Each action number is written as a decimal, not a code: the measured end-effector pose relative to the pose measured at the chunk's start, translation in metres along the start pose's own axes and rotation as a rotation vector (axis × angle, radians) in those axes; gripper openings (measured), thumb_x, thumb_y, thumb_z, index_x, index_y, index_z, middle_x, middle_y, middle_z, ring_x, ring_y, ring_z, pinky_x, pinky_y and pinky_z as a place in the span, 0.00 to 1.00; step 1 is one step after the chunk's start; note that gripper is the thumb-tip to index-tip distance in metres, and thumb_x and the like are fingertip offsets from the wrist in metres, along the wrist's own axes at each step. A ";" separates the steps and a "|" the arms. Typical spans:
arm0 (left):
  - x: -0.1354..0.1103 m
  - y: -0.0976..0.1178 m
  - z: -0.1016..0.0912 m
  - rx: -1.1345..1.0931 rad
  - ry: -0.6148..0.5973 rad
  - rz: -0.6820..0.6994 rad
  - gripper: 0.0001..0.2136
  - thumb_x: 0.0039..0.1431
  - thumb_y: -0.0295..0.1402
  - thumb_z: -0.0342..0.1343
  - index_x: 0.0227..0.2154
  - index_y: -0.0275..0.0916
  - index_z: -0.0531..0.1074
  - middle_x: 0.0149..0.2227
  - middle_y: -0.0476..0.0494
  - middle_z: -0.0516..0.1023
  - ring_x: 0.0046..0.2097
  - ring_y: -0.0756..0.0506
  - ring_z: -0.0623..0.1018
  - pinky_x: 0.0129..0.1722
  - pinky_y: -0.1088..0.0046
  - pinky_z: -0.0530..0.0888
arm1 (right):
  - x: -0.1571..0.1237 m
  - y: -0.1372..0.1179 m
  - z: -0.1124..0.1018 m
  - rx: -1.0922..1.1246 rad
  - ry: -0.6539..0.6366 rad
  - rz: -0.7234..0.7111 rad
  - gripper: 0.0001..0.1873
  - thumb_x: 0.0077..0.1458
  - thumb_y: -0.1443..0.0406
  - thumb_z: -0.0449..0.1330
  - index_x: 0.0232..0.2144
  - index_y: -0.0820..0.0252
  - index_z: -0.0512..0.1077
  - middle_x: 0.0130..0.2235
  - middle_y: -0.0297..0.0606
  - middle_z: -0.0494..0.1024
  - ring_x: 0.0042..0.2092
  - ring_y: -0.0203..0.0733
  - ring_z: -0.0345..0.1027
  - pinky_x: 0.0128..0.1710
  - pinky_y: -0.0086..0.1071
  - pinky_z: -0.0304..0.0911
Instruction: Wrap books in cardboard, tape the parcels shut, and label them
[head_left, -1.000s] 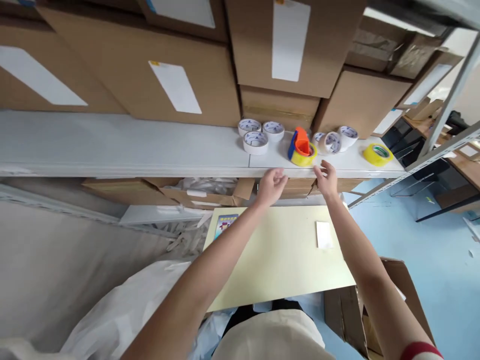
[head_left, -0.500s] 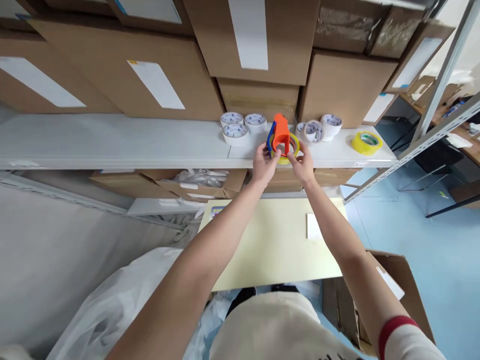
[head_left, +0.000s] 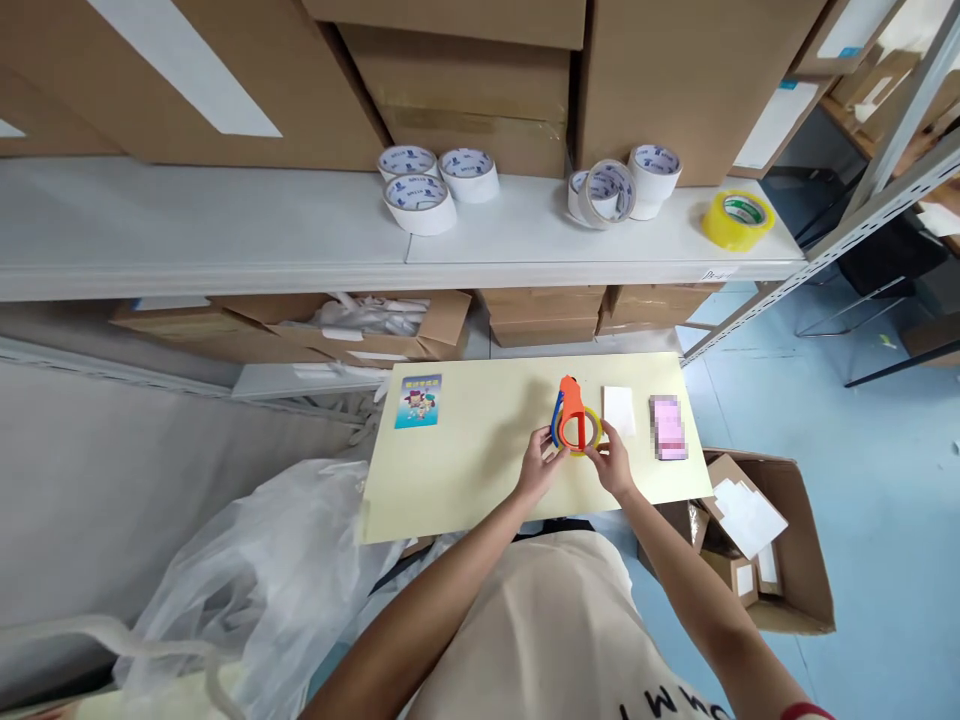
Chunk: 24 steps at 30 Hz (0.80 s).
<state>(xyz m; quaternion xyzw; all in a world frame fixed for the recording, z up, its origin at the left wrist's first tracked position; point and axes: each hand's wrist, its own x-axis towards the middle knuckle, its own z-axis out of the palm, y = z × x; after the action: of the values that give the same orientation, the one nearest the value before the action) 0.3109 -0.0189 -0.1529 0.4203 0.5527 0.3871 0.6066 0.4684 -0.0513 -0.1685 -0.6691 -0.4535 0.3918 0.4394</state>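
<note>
An orange and blue tape dispenser (head_left: 571, 402) with a yellow roll of tape is held between my two hands over the pale yellow table (head_left: 480, 470). My left hand (head_left: 540, 465) grips its left side, by the blue part. On the other side, my right hand (head_left: 611, 462) has its fingers closed on the edge of the yellow roll. Just beyond my right hand lies a white card (head_left: 619, 411), and to its right a pink, blurred-out item (head_left: 667, 428). At the table's far left corner is a blue booklet (head_left: 418, 401) with cartoon figures.
White tape rolls (head_left: 420, 204) stand in two groups on the grey shelf (head_left: 247, 240), with a yellow roll (head_left: 738, 220) at its right end. Cardboard boxes (head_left: 480, 100) fill the back. Clear plastic sheeting (head_left: 255, 560) lies left; an open carton (head_left: 806, 550) sits on the floor at right.
Both hands have drawn the tape dispenser back and down from the shelf edge to above the table. The view has tilted down, showing more of the table and the carton.
</note>
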 end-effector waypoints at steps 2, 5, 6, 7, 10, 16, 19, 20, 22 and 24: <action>0.002 -0.014 0.000 -0.002 -0.040 -0.065 0.20 0.47 0.33 0.64 0.43 0.41 0.66 0.54 0.36 0.73 0.57 0.38 0.74 0.52 0.58 0.74 | -0.004 0.020 -0.001 -0.005 -0.004 0.044 0.36 0.52 0.48 0.62 0.59 0.57 0.62 0.58 0.55 0.69 0.34 0.43 0.72 0.36 0.45 0.74; 0.007 -0.026 0.001 0.015 -0.083 -0.115 0.21 0.46 0.31 0.65 0.44 0.40 0.67 0.54 0.36 0.74 0.57 0.39 0.74 0.54 0.58 0.72 | -0.006 0.040 -0.004 -0.017 -0.022 0.086 0.36 0.53 0.49 0.61 0.59 0.58 0.62 0.58 0.54 0.69 0.35 0.43 0.73 0.39 0.47 0.74; 0.008 -0.029 0.002 0.024 -0.093 -0.123 0.21 0.46 0.30 0.64 0.45 0.40 0.68 0.54 0.36 0.74 0.57 0.39 0.74 0.55 0.58 0.71 | -0.006 0.045 -0.004 -0.020 -0.021 0.090 0.35 0.54 0.49 0.61 0.59 0.58 0.62 0.57 0.54 0.68 0.36 0.44 0.73 0.40 0.47 0.74; 0.010 -0.031 0.003 0.033 -0.100 -0.130 0.21 0.47 0.30 0.64 0.46 0.40 0.68 0.54 0.36 0.74 0.57 0.39 0.74 0.55 0.58 0.71 | -0.005 0.050 -0.004 -0.020 -0.016 0.091 0.34 0.54 0.50 0.61 0.59 0.58 0.62 0.57 0.54 0.68 0.38 0.45 0.73 0.41 0.47 0.74; 0.015 -0.040 0.005 0.062 -0.092 -0.187 0.24 0.46 0.29 0.64 0.49 0.40 0.68 0.54 0.36 0.74 0.54 0.40 0.76 0.52 0.59 0.74 | -0.002 0.062 -0.003 -0.027 0.021 0.091 0.31 0.54 0.55 0.61 0.58 0.57 0.63 0.53 0.51 0.68 0.44 0.49 0.71 0.43 0.48 0.74; 0.017 -0.053 0.009 0.011 -0.073 -0.263 0.30 0.46 0.26 0.63 0.55 0.44 0.67 0.54 0.39 0.75 0.47 0.42 0.80 0.45 0.61 0.78 | 0.001 0.076 0.000 -0.045 0.005 0.159 0.31 0.54 0.62 0.61 0.60 0.53 0.62 0.47 0.44 0.67 0.39 0.43 0.71 0.42 0.48 0.75; 0.016 -0.056 0.011 -0.043 -0.068 -0.283 0.34 0.43 0.24 0.62 0.57 0.46 0.66 0.59 0.37 0.71 0.49 0.41 0.79 0.46 0.61 0.78 | 0.000 0.082 0.000 -0.043 -0.024 0.163 0.34 0.54 0.64 0.60 0.62 0.52 0.59 0.47 0.44 0.66 0.37 0.41 0.71 0.43 0.48 0.74; 0.016 -0.057 0.011 -0.053 -0.071 -0.300 0.36 0.42 0.24 0.63 0.58 0.46 0.66 0.60 0.37 0.69 0.51 0.40 0.79 0.47 0.61 0.77 | -0.001 0.084 0.001 -0.040 -0.027 0.162 0.35 0.54 0.64 0.60 0.63 0.52 0.58 0.48 0.44 0.66 0.37 0.41 0.71 0.43 0.48 0.74; 0.014 -0.058 0.011 -0.060 -0.093 -0.340 0.39 0.40 0.26 0.64 0.60 0.48 0.64 0.62 0.37 0.67 0.55 0.37 0.77 0.49 0.59 0.76 | -0.002 0.087 0.002 -0.025 -0.030 0.163 0.37 0.54 0.63 0.59 0.65 0.52 0.55 0.48 0.44 0.65 0.36 0.40 0.71 0.43 0.49 0.74; 0.012 -0.061 0.010 -0.053 -0.138 -0.377 0.39 0.41 0.28 0.65 0.60 0.49 0.64 0.64 0.37 0.66 0.59 0.34 0.73 0.51 0.55 0.74 | -0.004 0.090 0.003 -0.006 -0.041 0.166 0.40 0.54 0.62 0.60 0.66 0.52 0.51 0.49 0.45 0.64 0.36 0.40 0.71 0.43 0.49 0.74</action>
<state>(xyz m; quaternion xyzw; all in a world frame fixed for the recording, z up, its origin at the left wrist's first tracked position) 0.3220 -0.0297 -0.2135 0.3190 0.5683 0.2514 0.7156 0.4881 -0.0728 -0.2542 -0.6977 -0.4065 0.4391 0.3938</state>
